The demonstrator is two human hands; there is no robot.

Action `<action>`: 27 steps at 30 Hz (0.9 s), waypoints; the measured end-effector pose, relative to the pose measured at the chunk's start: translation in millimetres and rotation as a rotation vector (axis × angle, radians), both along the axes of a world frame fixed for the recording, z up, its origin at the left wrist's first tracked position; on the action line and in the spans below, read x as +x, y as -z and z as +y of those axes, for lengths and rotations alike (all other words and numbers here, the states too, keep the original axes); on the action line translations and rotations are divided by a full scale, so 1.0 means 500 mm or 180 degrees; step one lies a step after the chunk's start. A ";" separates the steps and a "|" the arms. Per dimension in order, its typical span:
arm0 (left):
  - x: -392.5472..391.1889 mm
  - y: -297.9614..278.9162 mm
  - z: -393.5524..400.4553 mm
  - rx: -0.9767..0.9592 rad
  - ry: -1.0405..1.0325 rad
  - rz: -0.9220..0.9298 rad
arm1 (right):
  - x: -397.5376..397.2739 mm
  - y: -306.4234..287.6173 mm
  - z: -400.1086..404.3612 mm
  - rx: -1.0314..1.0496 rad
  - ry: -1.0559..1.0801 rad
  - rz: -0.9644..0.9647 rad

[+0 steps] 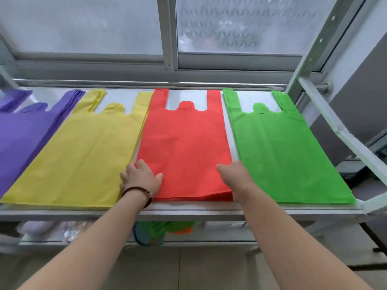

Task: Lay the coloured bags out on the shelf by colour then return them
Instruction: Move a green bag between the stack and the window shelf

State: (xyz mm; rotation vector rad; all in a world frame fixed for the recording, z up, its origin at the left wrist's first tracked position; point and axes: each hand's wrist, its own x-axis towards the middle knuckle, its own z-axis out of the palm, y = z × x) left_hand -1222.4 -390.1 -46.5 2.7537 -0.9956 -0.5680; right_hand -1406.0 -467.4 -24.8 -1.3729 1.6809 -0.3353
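Four stacks lie along the shelf (188, 210) by colour: purple bags (23, 132), yellow bags (83, 155), red bags (184, 147), green bags (284, 155). Left hand (141, 177) and right hand (235, 174), fingers spread flat, press the red stack's side edges near the front edge, probably squaring it.

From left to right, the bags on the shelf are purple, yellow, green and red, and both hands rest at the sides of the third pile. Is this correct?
Not quite: the last two colours are swapped. In the head view the order is purple bags, yellow bags, red bags, then green bags. The left hand and right hand do rest at the sides of the third pile on the shelf, which is the red one.
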 end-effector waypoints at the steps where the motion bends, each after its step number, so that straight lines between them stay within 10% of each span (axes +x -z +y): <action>1: 0.009 -0.011 -0.007 -0.0088 -0.0128 0.0185 | 0.007 -0.005 -0.004 0.0138 0.0021 -0.0019; 13: 0.022 -0.039 0.051 -0.0759 -0.1082 0.3044 | -0.010 0.029 0.061 -0.0961 -0.0344 0.1218; 21: 0.012 0.002 0.069 -0.1114 -0.0311 0.1162 | -0.031 0.056 0.104 -0.1627 -0.0040 0.1155; 27: 0.098 -0.021 0.025 -0.0509 0.0102 0.1795 | -0.050 0.038 0.005 -0.1203 -0.0307 0.1231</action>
